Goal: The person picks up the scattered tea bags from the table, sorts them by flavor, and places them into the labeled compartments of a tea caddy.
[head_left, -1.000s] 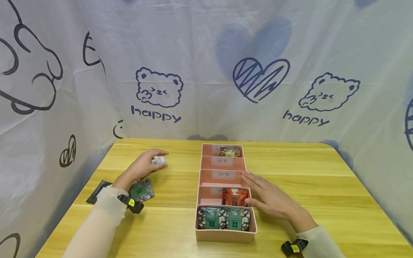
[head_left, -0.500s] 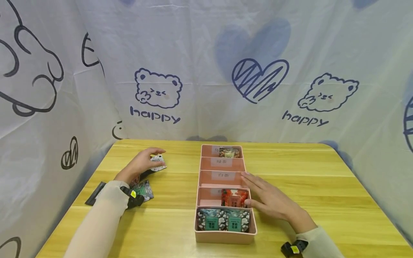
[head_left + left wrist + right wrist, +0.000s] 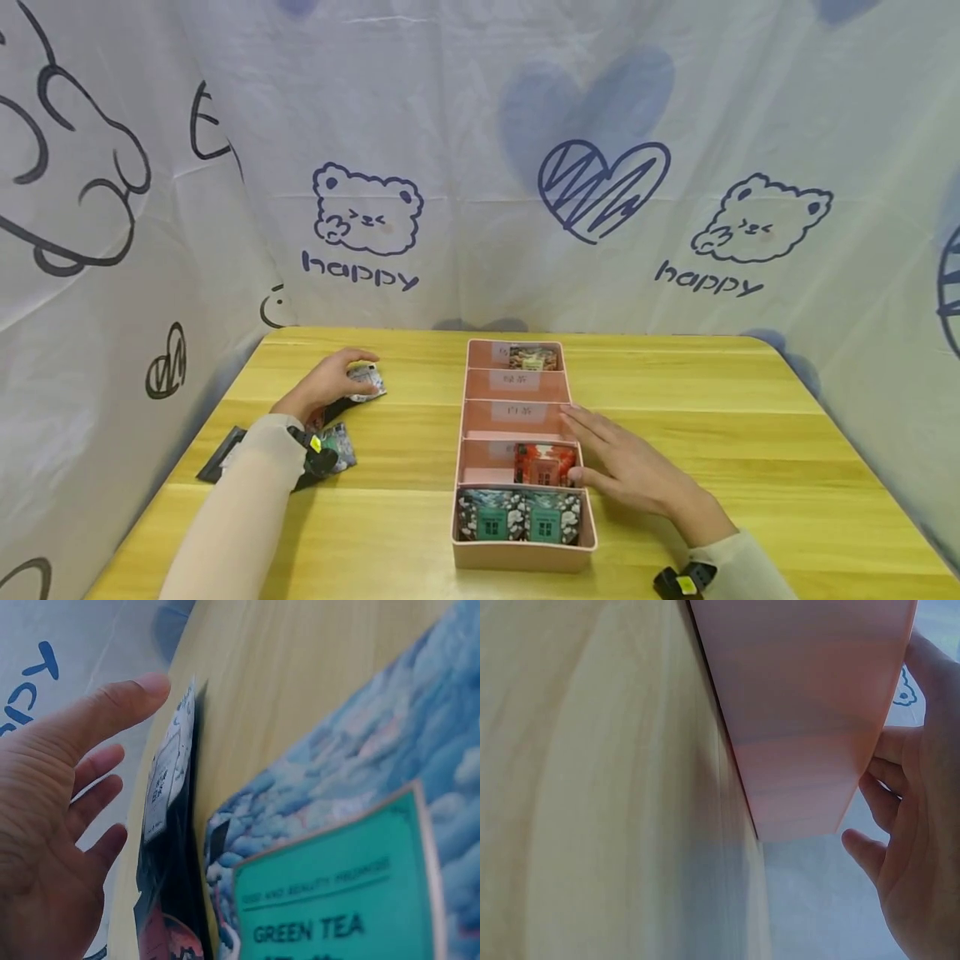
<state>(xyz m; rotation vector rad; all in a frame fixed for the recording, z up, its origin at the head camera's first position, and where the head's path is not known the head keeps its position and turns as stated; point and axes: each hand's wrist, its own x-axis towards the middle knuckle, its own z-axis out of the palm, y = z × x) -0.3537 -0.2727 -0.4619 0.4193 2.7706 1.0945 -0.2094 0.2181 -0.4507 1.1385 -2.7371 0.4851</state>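
In the head view my left hand [image 3: 330, 383] is over a small tea sachet [image 3: 367, 383] with a white printed face. The left wrist view shows its thumb and fingers loosely bent beside that sachet [image 3: 166, 780], with a gap between. A green-labelled tea sachet [image 3: 342, 446] lies by the left wrist; up close its label reads GREEN TEA [image 3: 337, 907]. My right hand [image 3: 630, 462] rests along the right wall of a pink divided box [image 3: 521, 557], its fairly straight fingers touching the rim. In the right wrist view those fingers meet the box wall [image 3: 802, 697].
Two green-labelled sachets [image 3: 491, 517] fill the box's front compartment. A red sachet [image 3: 546, 464] sits in the one behind, and a brownish one [image 3: 534, 358] at the back. White paper labels mark the compartments. A dark sachet [image 3: 221, 454] lies left of my forearm. Printed cloth surrounds the wooden table [image 3: 712, 392].
My left hand has drawn back slightly to the left, and its fingers have come off the white-faced sachet, which now lies tilted lower. The right hand stays at the box.
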